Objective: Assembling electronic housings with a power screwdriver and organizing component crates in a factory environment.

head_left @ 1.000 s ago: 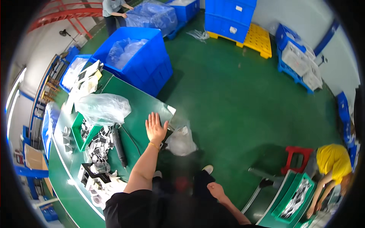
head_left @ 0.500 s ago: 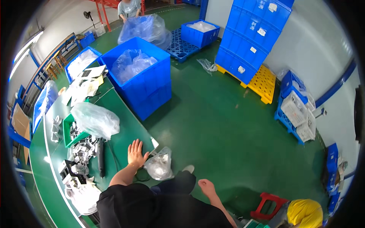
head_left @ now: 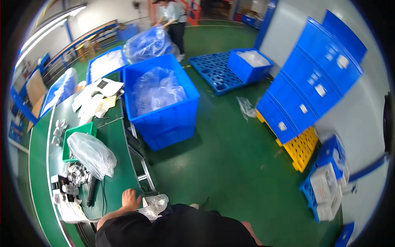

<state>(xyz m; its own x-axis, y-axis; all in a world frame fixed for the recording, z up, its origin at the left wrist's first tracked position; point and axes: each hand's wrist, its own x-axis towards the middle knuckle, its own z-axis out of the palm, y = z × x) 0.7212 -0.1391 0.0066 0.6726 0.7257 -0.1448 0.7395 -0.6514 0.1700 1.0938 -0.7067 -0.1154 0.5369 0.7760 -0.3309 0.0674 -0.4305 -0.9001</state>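
My left hand (head_left: pixel 131 200) rests on the near right corner of the green worktable (head_left: pixel 117 164), holding nothing, its fingers extended. A clear plastic bag (head_left: pixel 155 206) with whitish contents hangs or lies just beside that corner. Left of the hand is a black cylindrical tool (head_left: pixel 91 191) with a cord, next to a heap of small white and dark parts (head_left: pixel 78 173). Behind them a filled translucent bag (head_left: pixel 92 154) leans over a green tray (head_left: pixel 84 129). Of my right arm only a blurred patch of skin (head_left: pixel 250 231) shows beside my dark clothing; its fingers are hidden.
A tall blue bin (head_left: pixel 166 127) lined with plastic stands against the table's far end. Tilted in view, stacked blue crates (head_left: pixel 300 90) sit on a yellow pallet (head_left: pixel 302 148). A blue pallet (head_left: pixel 210 70) lies farther back, near another person (head_left: pixel 173 20) handling a large plastic bag (head_left: pixel 148 43).
My view has shifted, and the table corner and left hand now appear lower. The right hand has dropped mostly out of sight. The other person has moved beside the large bag.
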